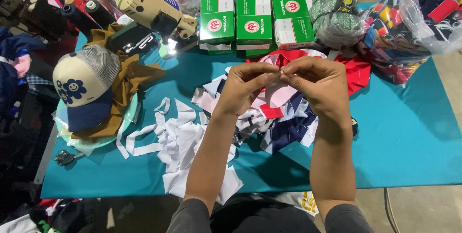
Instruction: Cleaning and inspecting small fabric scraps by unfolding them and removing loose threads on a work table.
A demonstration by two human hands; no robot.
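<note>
My left hand point(248, 86) and my right hand point(317, 84) meet above the middle of the table, fingertips pinched together on a pale pink fabric piece point(279, 93) that hangs down between them. Under my hands lies a heap of cut fabric pieces point(284, 120) in white, navy, pink and red. To its left spreads a tangle of white fabric strips point(178, 139). All of it rests on a table covered with a teal cloth point(409, 132).
A cream and navy cap point(84, 88) sits on brown fabric at the left. Behind it lies a beige electric cutting machine point(149, 4). Three green and white boxes point(254, 19) stand at the back, with bags of fabric point(414, 21) at the right.
</note>
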